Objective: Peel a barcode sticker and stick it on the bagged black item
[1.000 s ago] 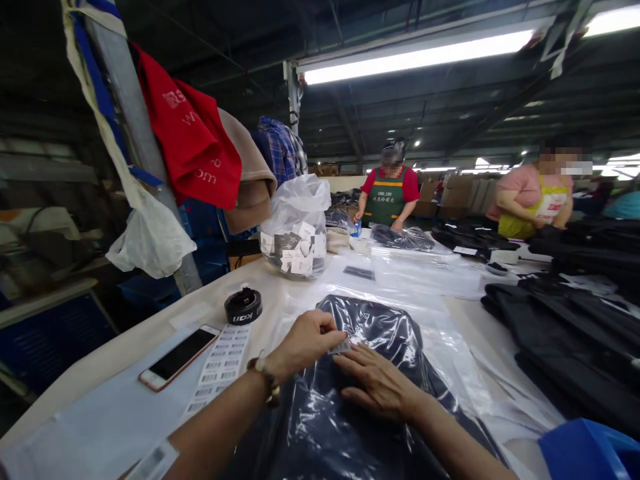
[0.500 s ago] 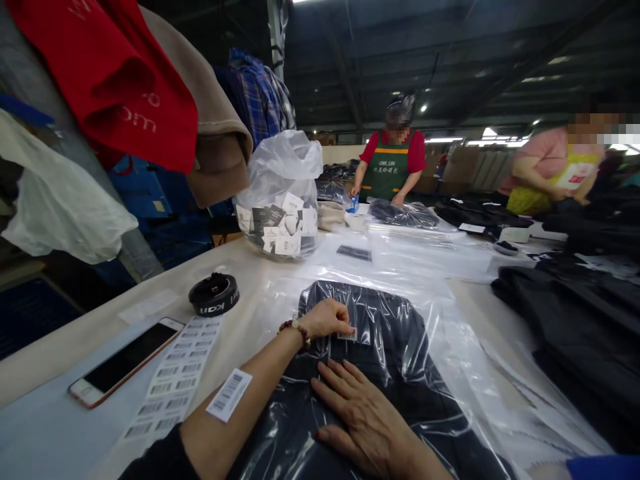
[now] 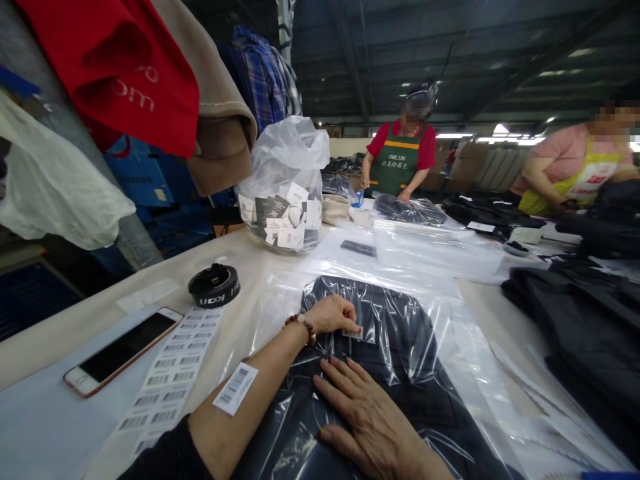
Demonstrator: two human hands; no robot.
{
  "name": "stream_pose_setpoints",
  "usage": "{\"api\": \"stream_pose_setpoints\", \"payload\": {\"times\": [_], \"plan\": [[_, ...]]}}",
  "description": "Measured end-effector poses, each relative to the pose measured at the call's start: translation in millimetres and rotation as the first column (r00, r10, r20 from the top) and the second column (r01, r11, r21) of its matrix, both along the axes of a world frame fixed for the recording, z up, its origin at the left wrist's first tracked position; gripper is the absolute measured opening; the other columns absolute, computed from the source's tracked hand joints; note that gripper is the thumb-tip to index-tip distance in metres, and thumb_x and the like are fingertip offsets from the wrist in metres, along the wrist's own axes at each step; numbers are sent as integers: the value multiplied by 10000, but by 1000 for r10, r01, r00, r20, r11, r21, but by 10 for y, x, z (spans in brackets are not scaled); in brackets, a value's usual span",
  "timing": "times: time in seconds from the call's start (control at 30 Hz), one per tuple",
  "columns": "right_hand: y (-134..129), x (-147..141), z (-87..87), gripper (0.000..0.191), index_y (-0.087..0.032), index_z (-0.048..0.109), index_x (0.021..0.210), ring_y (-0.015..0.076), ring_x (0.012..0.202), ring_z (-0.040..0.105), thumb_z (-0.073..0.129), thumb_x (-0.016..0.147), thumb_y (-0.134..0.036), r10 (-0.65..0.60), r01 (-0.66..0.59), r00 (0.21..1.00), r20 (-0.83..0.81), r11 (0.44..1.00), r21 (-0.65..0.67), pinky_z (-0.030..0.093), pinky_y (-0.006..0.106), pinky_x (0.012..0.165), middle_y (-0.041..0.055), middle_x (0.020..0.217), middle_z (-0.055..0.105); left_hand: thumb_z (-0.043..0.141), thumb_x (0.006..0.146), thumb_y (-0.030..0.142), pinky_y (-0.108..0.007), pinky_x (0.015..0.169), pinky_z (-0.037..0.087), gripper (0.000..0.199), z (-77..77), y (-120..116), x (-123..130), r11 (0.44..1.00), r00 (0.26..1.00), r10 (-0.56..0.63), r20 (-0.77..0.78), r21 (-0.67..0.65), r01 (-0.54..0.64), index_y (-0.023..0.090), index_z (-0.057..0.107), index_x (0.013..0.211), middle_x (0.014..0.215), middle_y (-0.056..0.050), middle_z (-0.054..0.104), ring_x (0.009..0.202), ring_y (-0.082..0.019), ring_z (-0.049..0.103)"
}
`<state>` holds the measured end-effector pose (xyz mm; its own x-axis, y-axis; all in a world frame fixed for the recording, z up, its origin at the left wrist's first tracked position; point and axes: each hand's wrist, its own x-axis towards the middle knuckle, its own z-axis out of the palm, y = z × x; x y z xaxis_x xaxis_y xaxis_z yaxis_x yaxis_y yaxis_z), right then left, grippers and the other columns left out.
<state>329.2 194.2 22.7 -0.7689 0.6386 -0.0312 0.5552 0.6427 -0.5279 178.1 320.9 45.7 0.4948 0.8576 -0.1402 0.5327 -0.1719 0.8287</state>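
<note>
A dark garment or bag folded inside a clear plastic bag (image 3: 400, 347) lies on the table before me. My left hand (image 3: 333, 315) is closed, its fingertips pressed at a small pale label (image 3: 356, 333) on the bag's upper part. Whether the fingers pinch the label's edge or only press it is hard to see. My right hand (image 3: 367, 417) rests open and flat on the plastic, just below the left. A white barcode sticker (image 3: 236, 389) is stuck to my left forearm.
Left of me lie a sheet of barcode stickers (image 3: 170, 373), a phone (image 3: 124, 350) and a black rolled strap (image 3: 214, 285). A clear sack of tags (image 3: 287, 213) stands behind. Dark fabric pieces (image 3: 575, 320) are at right. Two people work across the table.
The view has shifted slightly. Both my hands keep nearly the same place on the plastic bag. At the right, the person in the yellow apron has moved an arm.
</note>
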Motion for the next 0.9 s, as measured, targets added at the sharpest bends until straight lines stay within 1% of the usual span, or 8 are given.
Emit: {"api": "stream_pose_setpoints", "payload": {"times": [0.23,0.43,0.63,0.8,0.9], "plan": [[-3,-1,26,564,-326,277,1409,200,1394,154,401,896,-524,-16,16,1000,5,1000,-18,103,464,1157,5,1509,209,720,613,296,-215,511,295,187,-11,-5,12,999,998,3,-59,34,-1,153,606,572,539,43,534,564,-100,450],[-6,-6,38,562,-327,278,1408,188,1396,149,387,897,-535,-17,18,1000,13,1000,-22,102,451,1158,-7,1509,207,724,631,290,-218,518,289,181,21,-42,28,997,993,31,-115,73,-23,161,610,574,538,51,531,570,-101,462],[-2,3,42,575,-308,290,1407,208,1390,175,395,892,-542,-23,23,1000,-4,1000,-20,116,463,1156,17,1503,230,736,640,270,-228,529,280,177,41,-59,56,993,980,65,-186,113,-44,171,611,565,526,63,518,562,-98,467],[-1,-4,38,571,-304,291,1408,213,1391,173,394,896,-533,-13,13,1000,-14,1000,-6,138,469,1153,25,1503,230,748,640,266,-230,545,287,168,46,-69,70,988,971,92,-219,142,-61,176,623,574,546,62,528,573,-102,481],[-4,-10,47,579,-300,295,1407,215,1389,180,375,894,-556,-25,25,1000,0,1000,0,137,465,1154,24,1500,234,753,641,267,-230,554,292,162,41,-92,75,984,969,102,-226,167,-64,178,628,587,579,57,549,596,-105,498]]}}
